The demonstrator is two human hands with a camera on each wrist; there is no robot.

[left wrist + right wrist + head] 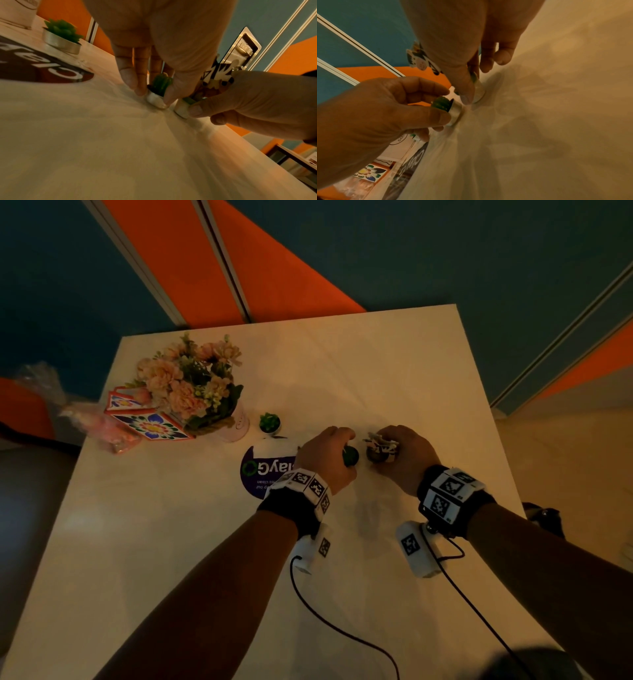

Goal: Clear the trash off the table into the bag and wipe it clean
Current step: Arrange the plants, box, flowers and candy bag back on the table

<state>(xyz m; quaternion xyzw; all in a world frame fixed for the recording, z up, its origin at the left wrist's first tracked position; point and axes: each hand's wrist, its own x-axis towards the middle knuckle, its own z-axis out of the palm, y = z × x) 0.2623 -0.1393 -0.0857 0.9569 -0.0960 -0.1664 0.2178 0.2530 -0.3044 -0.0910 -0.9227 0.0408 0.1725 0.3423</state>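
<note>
Both hands are down on the white table (376,364), each pinching a tiny metal-cupped cactus ornament. The left hand (325,457) has thumb and fingers closed on the rim of the left cactus cup (155,100). The right hand (404,457) grips the right cactus cup (182,109), and a striped, patterned piece (382,444) rises above that hand (paper scrap or decoration, I cannot tell). Both cups look to be touching the tabletop, just beside each other. To do this step well, keep the pinch low on the metal wall rather than the green top, lift straight up so neither cup tips, and carry them clear of the third small succulent (269,422) and the flower pot (191,388). The clear plastic bag (68,409) hangs at the table's left edge, well apart from both hands.
</note>
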